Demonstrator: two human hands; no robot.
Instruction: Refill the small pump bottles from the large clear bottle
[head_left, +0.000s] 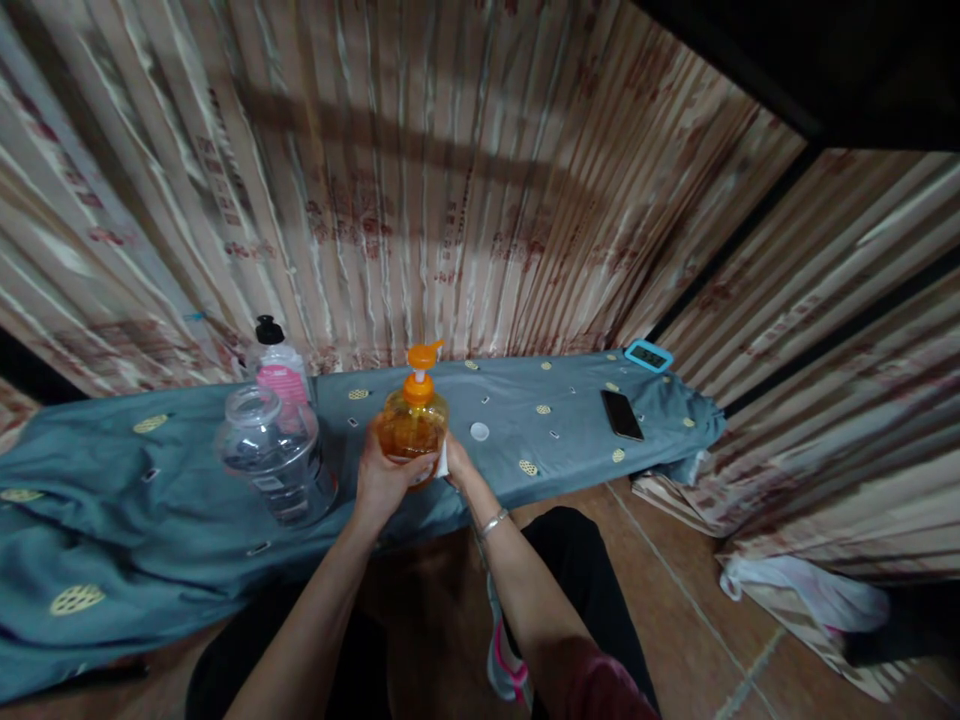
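Observation:
An amber pump bottle [414, 432] with an orange pump top [425, 356] is held upright over the near part of the covered surface. My left hand [384, 470] wraps round its left side, the thumb across the front. At the bottle's lower right, my right hand [457, 462] presses a white piece of tissue or cloth [442, 460] to it; most of its fingers are hidden. Left of my hands stands a clear, open-mouthed plastic jar [274, 460]. Behind the jar is a clear bottle with a pink label [281, 372] and a black cap.
A grey-green sheet with yellow prints [517, 385] covers the long, narrow surface. On it lie a small white disc [478, 431], a dark phone [622, 414] and a blue-framed digital clock [649, 356]. A patterned curtain [450, 200] hangs close behind, with dark poles at the right.

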